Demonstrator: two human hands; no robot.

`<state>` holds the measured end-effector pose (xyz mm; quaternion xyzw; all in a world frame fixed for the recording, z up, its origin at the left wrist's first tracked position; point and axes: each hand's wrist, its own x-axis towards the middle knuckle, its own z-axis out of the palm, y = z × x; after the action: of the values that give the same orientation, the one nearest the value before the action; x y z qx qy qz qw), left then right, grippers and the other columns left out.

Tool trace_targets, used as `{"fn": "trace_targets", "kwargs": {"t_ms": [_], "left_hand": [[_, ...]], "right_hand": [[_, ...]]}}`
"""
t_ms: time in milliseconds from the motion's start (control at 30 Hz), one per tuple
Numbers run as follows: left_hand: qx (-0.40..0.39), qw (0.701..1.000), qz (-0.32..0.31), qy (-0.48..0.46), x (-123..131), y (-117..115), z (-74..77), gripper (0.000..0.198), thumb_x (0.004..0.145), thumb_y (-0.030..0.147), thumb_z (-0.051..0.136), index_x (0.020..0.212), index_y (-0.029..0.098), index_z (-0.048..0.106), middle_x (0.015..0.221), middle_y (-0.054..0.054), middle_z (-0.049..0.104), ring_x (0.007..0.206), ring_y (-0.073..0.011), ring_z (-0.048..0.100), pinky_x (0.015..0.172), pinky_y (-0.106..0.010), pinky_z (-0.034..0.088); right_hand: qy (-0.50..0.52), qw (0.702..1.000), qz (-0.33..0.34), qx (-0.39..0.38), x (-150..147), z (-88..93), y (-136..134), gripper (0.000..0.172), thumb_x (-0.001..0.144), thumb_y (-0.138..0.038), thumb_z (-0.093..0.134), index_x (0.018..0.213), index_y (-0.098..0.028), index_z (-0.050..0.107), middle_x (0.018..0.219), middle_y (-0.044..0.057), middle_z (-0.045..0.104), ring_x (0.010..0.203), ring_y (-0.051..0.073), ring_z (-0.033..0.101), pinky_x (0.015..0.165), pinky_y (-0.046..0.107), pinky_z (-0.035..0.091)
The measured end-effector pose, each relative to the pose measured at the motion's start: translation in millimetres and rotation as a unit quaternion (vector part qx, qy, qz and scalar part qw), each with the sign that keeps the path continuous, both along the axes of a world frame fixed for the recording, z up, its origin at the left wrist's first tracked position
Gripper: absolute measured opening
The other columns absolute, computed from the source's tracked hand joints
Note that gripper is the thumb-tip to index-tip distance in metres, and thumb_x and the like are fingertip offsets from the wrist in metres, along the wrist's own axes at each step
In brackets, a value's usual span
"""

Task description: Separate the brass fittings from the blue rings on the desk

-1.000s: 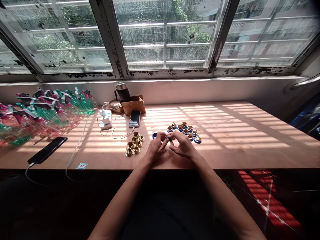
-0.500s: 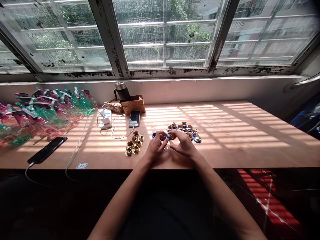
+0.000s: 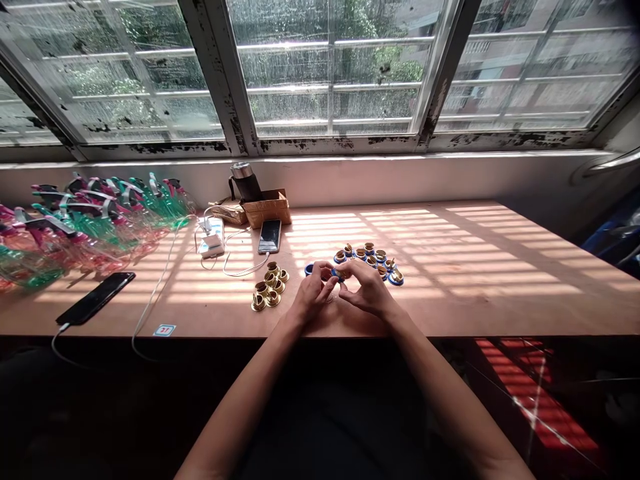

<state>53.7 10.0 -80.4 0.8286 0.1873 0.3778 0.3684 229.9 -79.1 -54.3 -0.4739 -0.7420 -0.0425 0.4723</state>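
My left hand (image 3: 311,297) and my right hand (image 3: 369,288) meet over the wooden table (image 3: 475,280), fingertips pinched together on one small brass-and-blue piece (image 3: 338,274). A loose blue ring (image 3: 309,269) lies just beyond my left fingers. To the left sits a cluster of bare brass fittings (image 3: 269,287). Behind my right hand lies a group of brass fittings seated in blue rings (image 3: 371,257).
A phone on a cable (image 3: 269,236) and a white charger (image 3: 211,244) lie left of centre, with a cardboard box (image 3: 267,207) and a dark flask (image 3: 243,181) by the wall. Another black phone (image 3: 94,298) rests near the front edge. Pink and green plastic bottles (image 3: 85,220) are heaped at far left.
Both hands stay pinched on the small piece, with only slight finger movement. Nothing else on the table has moved.
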Motion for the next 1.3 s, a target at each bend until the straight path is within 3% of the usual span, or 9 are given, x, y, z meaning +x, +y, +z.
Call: {"fn": "trace_targets", "kwargs": {"t_ms": [200,367,700,1300], "left_hand": [[0.008,1.000,0.015,-0.001,-0.2,1.8,-1.7,0.032,0.104,0.044,0.055,0.126,0.022,0.045,0.099,-0.005,0.069,0.078,-0.0170,0.067,0.070,-0.028,0.049],[0.016,1.000,0.017,0.006,-0.2,2.4,-3.4,0.035,0.102,0.044,0.059,0.127,0.023,0.046,0.100,-0.004,0.070,0.083,-0.0182,0.067,0.073,-0.028,0.049],[-0.005,1.000,-0.007,0.025,-0.9,-3.6,6.0,0.027,0.108,0.046,0.045,0.123,0.023,0.044,0.094,-0.002,0.070,0.071,-0.0160,0.063,0.069,-0.028,0.047],[0.018,1.000,0.011,0.009,1.1,0.4,-0.7,0.029,0.104,0.039,0.056,0.126,0.023,0.044,0.097,-0.003,0.071,0.083,-0.0170,0.069,0.073,-0.027,0.050]], "right_hand": [[0.012,1.000,0.007,-0.015,2.2,-4.7,2.2,0.039,0.084,-0.012,0.066,0.119,-0.025,0.060,0.094,0.004,0.067,0.085,0.022,0.064,0.080,0.038,0.055],[0.022,1.000,0.015,-0.016,2.9,-5.6,2.2,0.034,0.085,-0.014,0.069,0.116,-0.026,0.060,0.096,0.003,0.067,0.084,0.021,0.064,0.078,0.037,0.056],[0.013,1.000,0.017,0.002,-0.6,-4.0,0.9,0.037,0.082,-0.008,0.064,0.114,-0.026,0.061,0.101,0.005,0.070,0.092,0.025,0.068,0.081,0.039,0.058],[0.032,0.999,0.018,-0.032,1.7,-5.5,1.9,0.032,0.088,-0.012,0.064,0.116,-0.025,0.059,0.100,0.004,0.067,0.088,0.021,0.065,0.080,0.037,0.057]]}}
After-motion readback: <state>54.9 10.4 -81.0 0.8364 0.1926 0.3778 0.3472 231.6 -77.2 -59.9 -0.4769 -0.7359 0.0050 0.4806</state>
